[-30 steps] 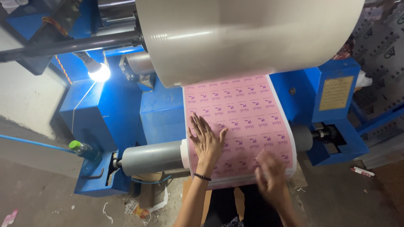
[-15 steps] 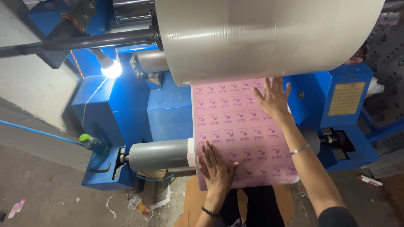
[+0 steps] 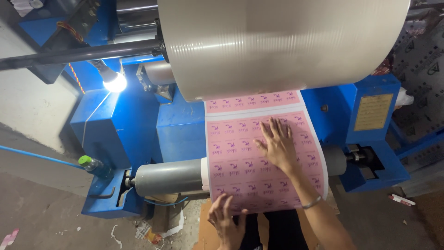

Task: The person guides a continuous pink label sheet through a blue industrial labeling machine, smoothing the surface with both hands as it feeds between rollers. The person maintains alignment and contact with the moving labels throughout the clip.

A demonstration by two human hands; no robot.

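Observation:
A pink printed sheet (image 3: 236, 153) with rows of small purple marks runs down from under a big glossy roll (image 3: 282, 46) and over a grey roller (image 3: 169, 177) on a blue machine (image 3: 180, 125). My right hand (image 3: 276, 144) lies flat on the middle of the sheet, fingers spread, a bracelet on its wrist. My left hand (image 3: 225, 221) rests at the sheet's lower edge, fingers apart, holding nothing.
A lit bulb (image 3: 114, 82) glows at the left under a dark steel bar (image 3: 78, 53). A bottle with a green cap (image 3: 92, 165) stands on the machine's left ledge. Paper scraps (image 3: 152, 231) lie on the concrete floor. A yellow plate (image 3: 373, 112) is on the right housing.
My right hand has slid down from the top of the sheet to its middle. My left hand has dropped from the sheet's lower part to its bottom edge.

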